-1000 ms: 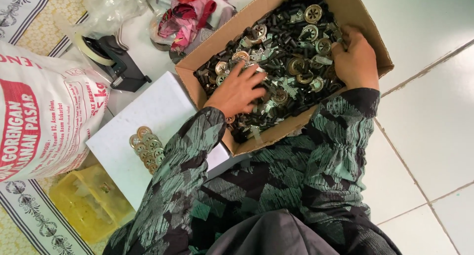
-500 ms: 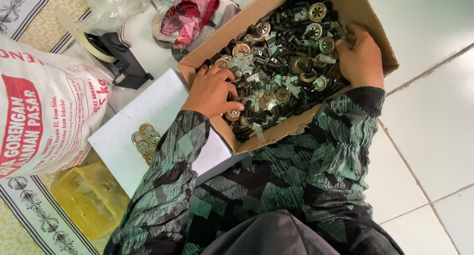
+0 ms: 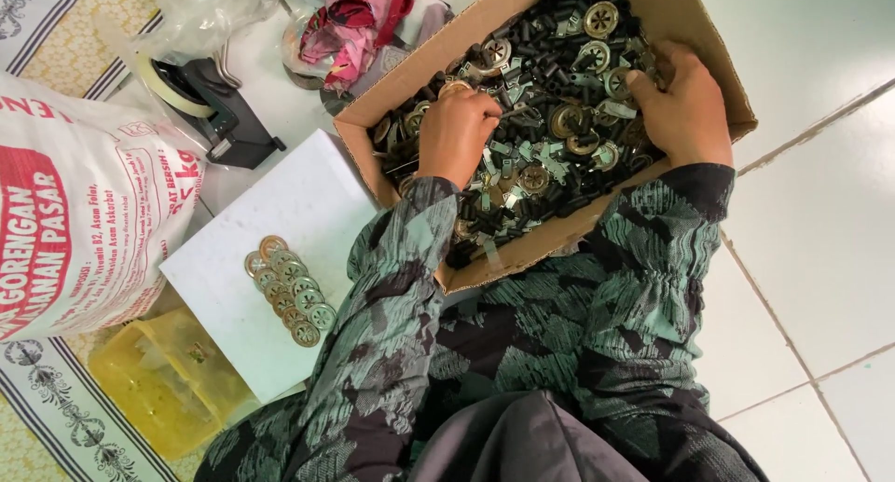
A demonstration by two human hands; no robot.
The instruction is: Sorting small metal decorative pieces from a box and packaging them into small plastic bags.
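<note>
An open cardboard box (image 3: pixel 709 34) holds a heap of small dark metal parts and round slotted discs (image 3: pixel 559 118). My left hand (image 3: pixel 457 132) is inside the box at its left side, fingers curled, with a brass-coloured round disc (image 3: pixel 455 88) at the fingertips. At the box's right side my right hand (image 3: pixel 685 104) rests on the heap, its fingers bent down among the parts; what they hold is hidden. A double row of several round discs (image 3: pixel 289 291) lies on a white board (image 3: pixel 280 202) left of the box.
A large white and red printed sack (image 3: pixel 75 202) stands at the left. A black tape dispenser (image 3: pixel 219 109), a clear plastic bag (image 3: pixel 200 11) and red-pink cloth (image 3: pixel 350 25) lie behind the board. A yellow plastic container (image 3: pixel 154 379) sits at the lower left. White tiled floor (image 3: pixel 820 212) lies to the right.
My left hand went to the box's left edge, then moved back deeper into the heap. The right hand stayed at the right side of the box. The view shifted slightly.
</note>
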